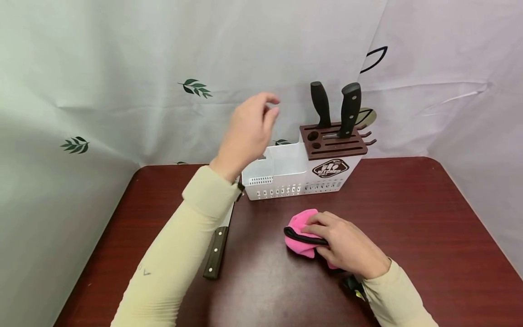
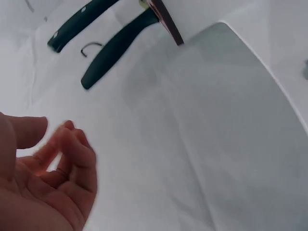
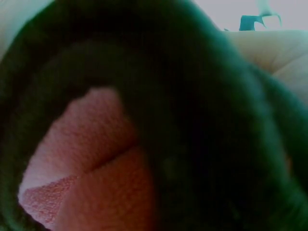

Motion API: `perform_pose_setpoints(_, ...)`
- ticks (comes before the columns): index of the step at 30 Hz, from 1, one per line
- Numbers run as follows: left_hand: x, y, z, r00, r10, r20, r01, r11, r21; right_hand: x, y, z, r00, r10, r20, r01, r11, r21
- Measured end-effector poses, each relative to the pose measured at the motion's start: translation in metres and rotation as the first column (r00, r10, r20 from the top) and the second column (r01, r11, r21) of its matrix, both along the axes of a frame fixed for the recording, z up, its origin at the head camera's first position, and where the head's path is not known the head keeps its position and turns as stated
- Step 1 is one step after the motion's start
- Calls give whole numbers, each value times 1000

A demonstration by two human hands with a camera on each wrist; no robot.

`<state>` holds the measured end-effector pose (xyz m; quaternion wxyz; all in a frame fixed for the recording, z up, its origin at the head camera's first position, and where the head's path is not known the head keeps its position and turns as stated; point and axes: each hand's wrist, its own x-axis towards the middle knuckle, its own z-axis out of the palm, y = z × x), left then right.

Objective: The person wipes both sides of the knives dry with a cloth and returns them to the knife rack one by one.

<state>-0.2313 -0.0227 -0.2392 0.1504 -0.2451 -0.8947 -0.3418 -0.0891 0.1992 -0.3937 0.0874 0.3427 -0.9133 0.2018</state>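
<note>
My left hand is raised above the left part of a white knife holder, fingers loosely bent and holding nothing. In the left wrist view the gap between thumb and fingertips shows nothing in it. My right hand grips a bunched pink cloth with black edging, low over the table. That cloth fills most of the right wrist view, blurred. On the table beside my left forearm lies a knife with a riveted dark handle; the forearm hides part of its blade.
Two black-handled knives stand in the holder's brown slotted top. Brown hooks stick out from its right side. A small black and yellow thing lies partly under my right sleeve. A white curtain encloses the reddish-brown table.
</note>
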Motion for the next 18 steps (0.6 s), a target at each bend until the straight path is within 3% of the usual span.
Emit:
perform_pose_setpoints(4,11,-25,-15,992,112,65,-114,993,38,0,0,-1,1000,-1,-3,1,1000,-3)
perform_pose_setpoints(8,24,-46,-33,970,192,150,-193,981,-14,0,1,-2,1000,2,-8,-2,1000,-10)
perform_pose_setpoints(13,39,-72,-60,931,267,249,-247,963,-110,0,2,-2,1000,-2,-14,1,1000,-14)
perform_pose_setpoints(18,52,-100,-86,892,314,327,-263,946,-189,-1,2,-1,1000,-4,-12,4,1000,-15)
